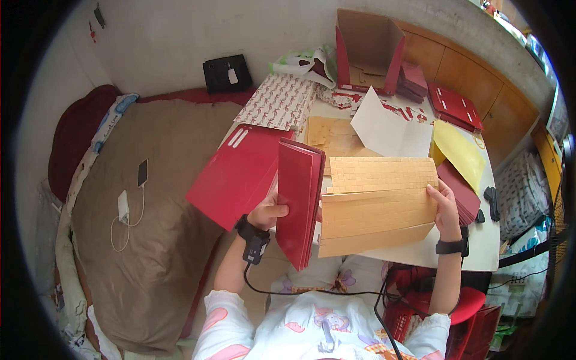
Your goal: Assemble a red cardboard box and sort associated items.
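My left hand (266,212) is closed on a stack of folded red cardboard pieces (296,204), held upright with its thumb on the near face. In my right hand (445,210) is a gold cardboard sheet (379,210) with a fine square pattern and fold lines, gripped at its right edge, thumb on top. The sheet's left edge meets or lies close by the red stack; I cannot tell if they touch. Behind them on the white table (414,257) lie another gold sheet (333,133) and a white folded sheet (391,129).
Left on the table are a large red board (231,171) and a patterned white board (276,102). An open red box (369,54) stands at the back. A yellow sheet (459,150) and red pieces (459,192) lie right. The bed (138,240) holds a phone (143,173).
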`<state>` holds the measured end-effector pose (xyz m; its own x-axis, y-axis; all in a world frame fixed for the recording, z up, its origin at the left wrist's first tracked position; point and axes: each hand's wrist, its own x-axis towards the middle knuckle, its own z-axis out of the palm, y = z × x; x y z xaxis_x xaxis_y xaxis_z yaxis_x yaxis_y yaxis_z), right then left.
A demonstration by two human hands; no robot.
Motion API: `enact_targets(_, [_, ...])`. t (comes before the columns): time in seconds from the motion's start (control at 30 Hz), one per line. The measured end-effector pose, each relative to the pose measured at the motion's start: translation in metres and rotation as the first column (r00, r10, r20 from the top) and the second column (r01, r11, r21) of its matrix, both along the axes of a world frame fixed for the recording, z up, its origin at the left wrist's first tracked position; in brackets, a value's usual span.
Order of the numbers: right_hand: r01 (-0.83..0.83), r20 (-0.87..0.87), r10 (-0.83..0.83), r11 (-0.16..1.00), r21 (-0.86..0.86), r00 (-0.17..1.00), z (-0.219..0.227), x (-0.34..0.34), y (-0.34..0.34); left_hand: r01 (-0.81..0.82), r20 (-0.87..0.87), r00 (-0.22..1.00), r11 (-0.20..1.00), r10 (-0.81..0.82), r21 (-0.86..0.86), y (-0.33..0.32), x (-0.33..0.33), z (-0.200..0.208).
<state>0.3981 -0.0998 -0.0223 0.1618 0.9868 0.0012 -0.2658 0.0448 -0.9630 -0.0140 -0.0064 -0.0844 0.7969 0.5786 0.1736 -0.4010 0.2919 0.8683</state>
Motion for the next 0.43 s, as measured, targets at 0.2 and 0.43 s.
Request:
enact_targets(0.2, [0.004,0.009,-0.004,1.0,-0.01,1.0,0.001,0.0,0.001,-0.047,0.022,0.999,0.998,0.048,-0.047,-0.008,0.009,0.004])
enact_targets(0.43, [-0.031,0.005,0.031,0.998,-0.045,0.999,0.002,0.001,0.002,0.029,-0.009,1.0,0.999,-0.029,-0.016,-0.005,0.006,0.0])
